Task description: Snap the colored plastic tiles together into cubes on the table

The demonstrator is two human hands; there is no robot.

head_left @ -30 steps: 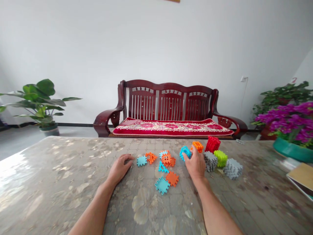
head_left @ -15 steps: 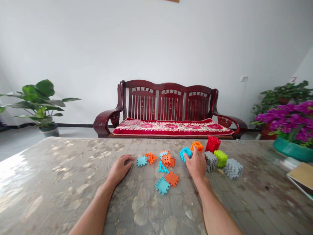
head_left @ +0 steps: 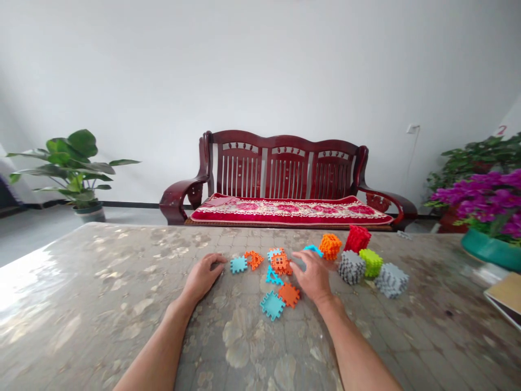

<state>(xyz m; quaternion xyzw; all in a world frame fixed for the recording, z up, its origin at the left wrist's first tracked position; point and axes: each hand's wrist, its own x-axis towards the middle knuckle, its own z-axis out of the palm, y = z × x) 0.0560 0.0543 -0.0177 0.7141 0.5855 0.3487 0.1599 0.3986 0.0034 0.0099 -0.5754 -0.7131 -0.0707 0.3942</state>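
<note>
My left hand [head_left: 204,276] rests on the table with its fingers apart and nothing in them, just left of a light blue square piece [head_left: 239,264]. Beside that piece lies an orange triangular one [head_left: 254,259]. My right hand [head_left: 312,274] is open, its fingers spread beside the loose orange window piece [head_left: 279,262]; it partly hides a blue stack [head_left: 313,250]. A blue triangular piece [head_left: 274,275], an orange square [head_left: 288,295] and a larger light blue square [head_left: 272,306] lie between the hands.
Right of my right hand stand stacks in orange [head_left: 330,246], red [head_left: 357,239], grey [head_left: 351,267], lime green [head_left: 370,263] and grey again [head_left: 391,280]. A teal flower pot [head_left: 488,250] is at the table's right. Beyond the table is a wooden bench [head_left: 287,168].
My right hand has moved left from the blue stack toward the loose pieces. My left hand stays by the light blue piece. The view has shifted slightly.
</note>
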